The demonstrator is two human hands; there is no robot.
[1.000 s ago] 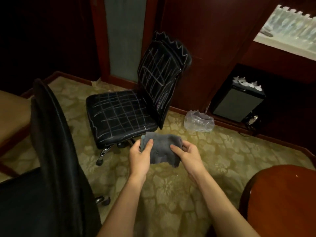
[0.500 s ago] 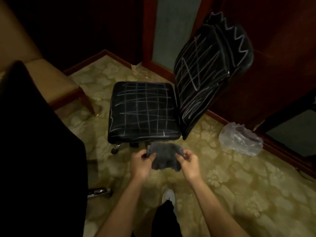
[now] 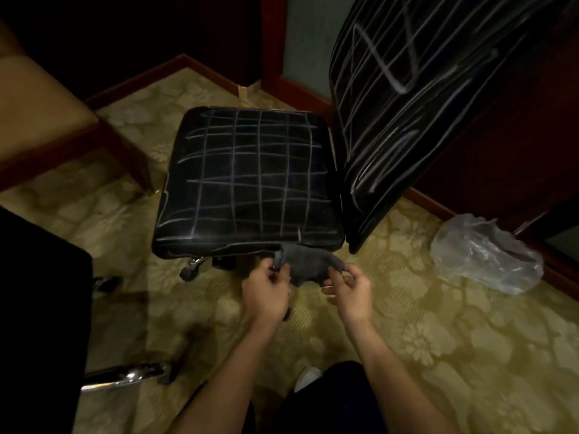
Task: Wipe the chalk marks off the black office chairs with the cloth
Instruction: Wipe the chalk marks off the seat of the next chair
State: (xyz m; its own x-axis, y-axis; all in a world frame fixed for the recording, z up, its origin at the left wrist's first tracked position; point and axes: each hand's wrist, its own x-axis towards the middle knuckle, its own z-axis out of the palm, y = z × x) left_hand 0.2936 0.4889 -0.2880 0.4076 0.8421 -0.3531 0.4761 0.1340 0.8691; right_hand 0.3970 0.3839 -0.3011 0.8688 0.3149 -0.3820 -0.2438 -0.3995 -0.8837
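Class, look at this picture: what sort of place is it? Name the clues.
Probably a hotel room or carpeted office: a black office chair on castors, floral patterned carpet, and dark wood panelling with skirting.

No readable text (chalk scribbles only).

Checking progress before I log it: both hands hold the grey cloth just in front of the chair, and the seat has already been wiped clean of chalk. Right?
Not quite. The head view shows the seat still covered in a grid of chalk lines; nothing is wiped yet. The rest holds: the left hand and right hand hold the grey cloth just in front of the chair.
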